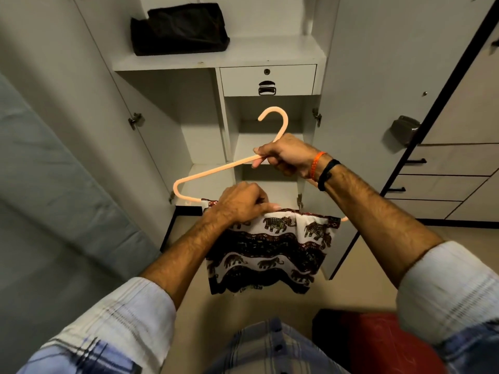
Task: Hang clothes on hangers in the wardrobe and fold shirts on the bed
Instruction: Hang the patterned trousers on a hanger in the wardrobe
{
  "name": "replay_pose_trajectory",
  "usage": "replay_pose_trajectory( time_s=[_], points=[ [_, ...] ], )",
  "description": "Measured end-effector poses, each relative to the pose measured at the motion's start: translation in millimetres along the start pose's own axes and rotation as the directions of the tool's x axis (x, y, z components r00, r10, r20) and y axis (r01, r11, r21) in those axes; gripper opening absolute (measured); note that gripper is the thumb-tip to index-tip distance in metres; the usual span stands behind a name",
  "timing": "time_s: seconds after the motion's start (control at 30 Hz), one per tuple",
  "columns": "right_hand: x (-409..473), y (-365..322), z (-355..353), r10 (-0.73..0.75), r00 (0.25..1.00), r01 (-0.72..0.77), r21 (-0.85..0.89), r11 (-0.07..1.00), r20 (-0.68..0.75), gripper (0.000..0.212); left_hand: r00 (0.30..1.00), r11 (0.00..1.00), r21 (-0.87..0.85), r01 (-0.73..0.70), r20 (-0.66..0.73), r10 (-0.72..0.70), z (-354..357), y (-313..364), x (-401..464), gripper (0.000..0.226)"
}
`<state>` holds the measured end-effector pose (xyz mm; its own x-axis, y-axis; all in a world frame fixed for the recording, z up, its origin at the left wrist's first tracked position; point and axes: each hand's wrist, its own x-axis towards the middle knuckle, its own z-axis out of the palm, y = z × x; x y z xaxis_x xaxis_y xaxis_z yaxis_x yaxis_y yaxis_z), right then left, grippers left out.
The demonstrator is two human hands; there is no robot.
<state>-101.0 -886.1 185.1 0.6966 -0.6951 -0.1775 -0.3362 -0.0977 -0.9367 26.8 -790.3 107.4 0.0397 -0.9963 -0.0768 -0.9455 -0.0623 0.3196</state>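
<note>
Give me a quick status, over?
Right hand grips hanger. Left hand pinches elephant-print cloth on its bar. Wardrobe open ahead.

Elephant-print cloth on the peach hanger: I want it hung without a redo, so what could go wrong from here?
1. The elephant-print cloth is draped over the peach hanger's bottom bar, toward the right end; uneven, it might slide off once the left hand lets go.
2. The right hand holds the hanger tilted below its hook, so the bar slopes and the cloth may creep along it.
3. The wardrobe rail is out of view, so hooking it may need a blind reach.
</note>
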Motion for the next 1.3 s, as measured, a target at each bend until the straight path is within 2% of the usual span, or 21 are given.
replay_pose_trajectory(
  time_s=[0.2, 0.3, 0.4, 0.53, 0.63, 0.7, 0.77, 0.83, 0.87, 0.9, 0.97, 1.07, 1.13, 1.3],
  points=[
    [3.2, 3.3, -5.9, 0.0, 0.999, 0.0, 0.002, 1.0, -0.032, 0.03, 0.999, 1.0, -0.025, 0.003, 0.039, -0.002, -21.5, -40.9, -16.8, 0.034],
    [4.0, 2.5, -3.8, -0.002, 1.0, 0.001, -0.003, 1.0, -0.03, 0.03, 1.0, 0.998, 0.053, -0.014, 0.019, 0.013, -27.4, -54.8, -20.7, 0.034],
    [5.6, 2.2, -3.3, -0.006, 0.999, 0.005, -0.005, 1.0, -0.032, 0.03, 0.999, 0.994, 0.109, -0.007, -0.036, 0.011, -27.4, -65.3, -24.7, 0.035],
    [8.5, 2.3, -1.4, -0.019, 0.999, 0.018, -0.006, 1.0, -0.038, 0.03, 0.994, 0.996, 0.084, 0.007, -0.106, 0.001, -22.7, -68.0, -26.4, 0.027],
    [9.7, 2.2, 0.6, -0.029, 0.999, 0.028, -0.006, 1.0, -0.044, 0.029, 0.993, 0.997, 0.07, 0.023, -0.118, -0.014, -21.3, -66.2, -24.1, 0.031],
    [10.9, 1.7, 0.8, -0.035, 0.998, 0.035, -0.01, 0.999, -0.051, 0.029, 0.979, 1.0, 0.006, 0.01, -0.201, -0.008, -22.2, -62.8, -24.1, 0.033],
    [12.1, 0.0, 0.3, -0.041, 0.997, 0.039, -0.026, 0.999, -0.063, 0.029, 0.906, 0.996, -0.023, -0.083, -0.419, 0.066, -23.5, -57.9, -25.5, 0.028],
    [13.0, -2.8, -0.6, -0.046, 0.996, 0.042, -0.044, 0.998, -0.071, 0.029, 0.743, 0.986, 0.042, -0.164, -0.652, 0.152, -26.1, -54.1, -23.6, 0.025],
    [13.8, -4.8, -0.9, -0.05, 0.996, 0.046, -0.051, 0.998, -0.075, 0.03, 0.679, 0.985, 0.063, -0.16, -0.718, 0.156, -28.9, -52.4, -21.0, 0.027],
    [14.5, -6.9, -1.1, -0.055, 0.995, 0.051, -0.058, 0.997, -0.078, 0.029, 0.65, 0.989, 0.064, -0.135, -0.747, 0.137, -33.4, -50.4, -17.4, 0.031],
    [16.2, -12.0, -1.0, -0.067, 0.995, 0.061, -0.071, 0.996, -0.08, 0.029, 0.676, 0.994, 0.028, -0.101, -0.731, 0.09, -44.6, -46.2, -9.3, 0.034],
    [19.0, -19.3, -0.9, -0.08, 0.994, 0.074, -0.074, 0.994, -0.08, 0.029, 0.787, 0.989, -0.102, -0.103, -0.617, 0.019, -64.8, -38.8, -3.1, 0.023],
    [20.7, -23.4, -1.5, -0.092, 0.991, 0.082, -0.096, 0.992, -0.101, 0.029, 0.834, 0.985, -0.151, -0.079, -0.552, -0.018, -72.6, -39.5, 3.0, 0.018],
    [24.4, -28.2, -2.7, -0.236, 0.96, 0.208, -0.183, 0.961, -0.148, 0.035, 0.833, 0.951, -0.307, -0.038, -0.535, -0.139, -83.0, -39.4, 17.5, 0.013]
  ],
)
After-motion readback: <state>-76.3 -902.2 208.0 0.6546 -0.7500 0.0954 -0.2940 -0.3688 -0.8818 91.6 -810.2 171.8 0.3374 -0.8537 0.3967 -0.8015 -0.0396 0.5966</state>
